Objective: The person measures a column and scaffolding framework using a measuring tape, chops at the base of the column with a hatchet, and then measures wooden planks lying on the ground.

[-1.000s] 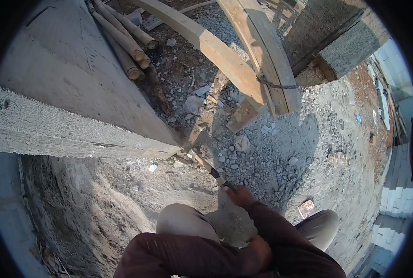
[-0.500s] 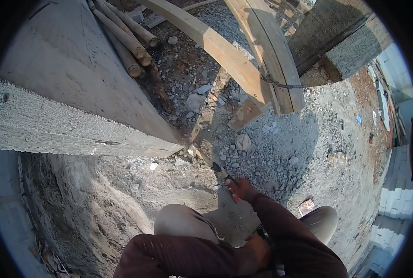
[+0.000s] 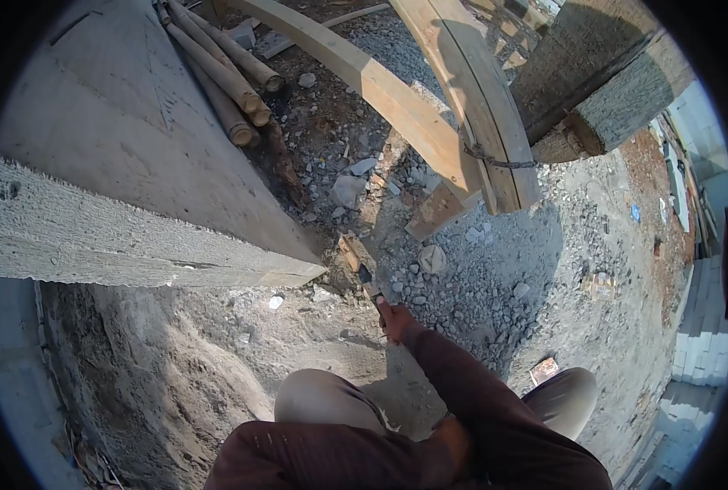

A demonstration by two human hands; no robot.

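My right hand [image 3: 397, 320] is closed round the near end of a narrow stick-like tool [image 3: 352, 256], tan with dark bands. Its far end lies close to the lower corner of a large concrete block [image 3: 241, 257], over rubble. What kind of tool it is cannot be made out. My left hand [image 3: 452, 437] is low in front of my body, near my right sleeve; its fingers are mostly hidden, and whatever it may hold does not show.
Wooden beams [image 3: 397, 106] tied with wire rise ahead. Round poles [image 3: 217, 73] lie beside the block. Thick rough posts [image 3: 592, 90] stand at the upper right. Gravel [image 3: 478, 278] and a small packet [image 3: 543, 371] are on the ground; pale blocks [image 3: 699, 351] are at the far right.
My right hand has moved left and slightly forward with the tool, whose far end now points more steeply away from me. My left hand has become more hidden. The view has shifted slightly.
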